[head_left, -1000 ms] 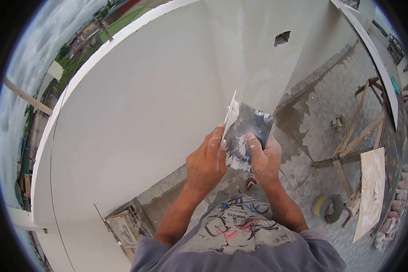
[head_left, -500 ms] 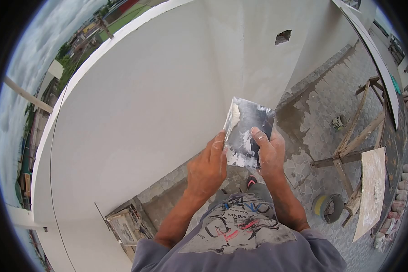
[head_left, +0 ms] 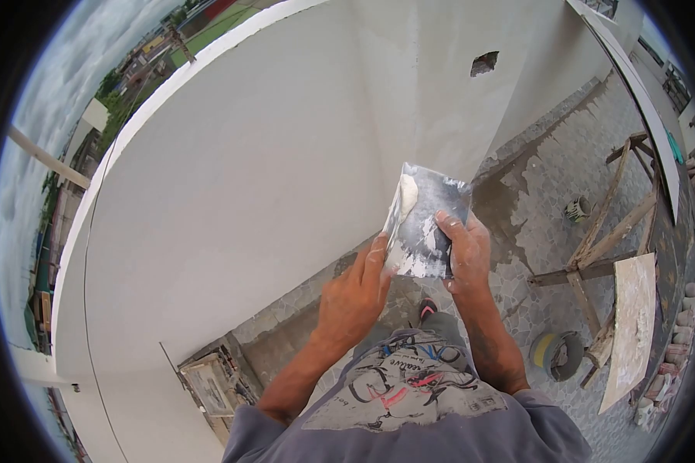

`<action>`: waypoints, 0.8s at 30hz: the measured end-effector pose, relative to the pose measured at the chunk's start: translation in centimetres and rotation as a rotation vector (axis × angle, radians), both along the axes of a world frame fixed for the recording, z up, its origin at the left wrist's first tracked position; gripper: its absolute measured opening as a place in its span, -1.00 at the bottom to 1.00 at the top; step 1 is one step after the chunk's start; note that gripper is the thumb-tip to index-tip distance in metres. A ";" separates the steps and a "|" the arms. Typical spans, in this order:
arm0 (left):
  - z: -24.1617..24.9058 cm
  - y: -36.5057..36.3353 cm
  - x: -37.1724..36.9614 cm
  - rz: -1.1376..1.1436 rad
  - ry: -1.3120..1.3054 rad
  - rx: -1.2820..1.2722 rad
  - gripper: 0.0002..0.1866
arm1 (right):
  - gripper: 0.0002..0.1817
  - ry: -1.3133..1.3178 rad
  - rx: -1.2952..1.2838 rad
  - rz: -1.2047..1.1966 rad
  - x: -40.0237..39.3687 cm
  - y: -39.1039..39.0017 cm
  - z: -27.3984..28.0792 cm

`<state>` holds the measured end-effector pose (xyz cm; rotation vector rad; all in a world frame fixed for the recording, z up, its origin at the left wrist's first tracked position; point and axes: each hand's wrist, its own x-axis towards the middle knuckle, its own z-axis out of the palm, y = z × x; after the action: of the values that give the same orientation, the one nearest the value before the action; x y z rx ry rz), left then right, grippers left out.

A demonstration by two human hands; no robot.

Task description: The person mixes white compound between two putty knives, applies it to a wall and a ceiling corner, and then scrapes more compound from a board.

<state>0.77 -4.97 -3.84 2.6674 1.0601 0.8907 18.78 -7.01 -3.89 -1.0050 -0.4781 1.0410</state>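
Note:
A dark, flat metal plastering blade (head_left: 432, 204), smeared with white putty, is held up in front of my chest. My right hand (head_left: 469, 251) grips its right side, with the thumb flat on the face and the fingers behind. My left hand (head_left: 355, 289) is closed at the left edge, fingers together, on a thin second blade (head_left: 394, 218) seen nearly edge-on against the first. A thick ridge of putty (head_left: 409, 193) sits along the upper left of the dark face. White residue coats my fingertips.
A smooth pale wall (head_left: 247, 170) curves along the left, and a square hole (head_left: 484, 63) opens in it farther on. On the right are a wooden trestle (head_left: 614, 208), a bucket (head_left: 544, 351), a small can (head_left: 577, 207) and a leaning board (head_left: 632, 324). A wooden frame (head_left: 212, 386) stands lower left.
Both hands and the blades have shifted slightly right. The putty ridge on the dark face looks broader, and my right thumb sits a little higher and farther right.

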 end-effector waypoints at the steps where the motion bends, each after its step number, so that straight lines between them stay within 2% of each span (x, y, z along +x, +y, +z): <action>1: 0.0 0.0 -0.1 -0.008 0.008 -0.007 -0.51 | -0.73 0.002 -0.008 0.002 0.0 -0.1 0.0; 7: -0.4 0.2 -0.7 -0.021 0.048 -0.020 -0.33 | -0.70 0.003 -0.022 0.009 -0.2 0.0 0.0; 13: -0.1 0.7 -0.8 -0.057 0.022 -0.008 -0.24 | -0.69 0.017 -0.003 -0.050 -0.7 0.2 0.6; 16: -0.1 0.8 -1.0 -0.055 0.068 -0.029 -0.28 | -0.68 0.076 0.018 -0.037 -0.8 0.0 1.3; 22: -0.9 1.6 -1.1 -0.071 0.035 0.092 -0.51 | -0.68 0.127 0.069 -0.050 -0.4 0.8 0.9; 24: -0.6 1.4 -1.2 -0.066 0.029 0.047 -0.58 | -0.69 0.183 0.077 -0.043 0.2 1.2 1.2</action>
<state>-0.44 -3.57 -4.42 2.7441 0.9620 0.8777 18.97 -5.85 -2.73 -0.8397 -0.3425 1.0575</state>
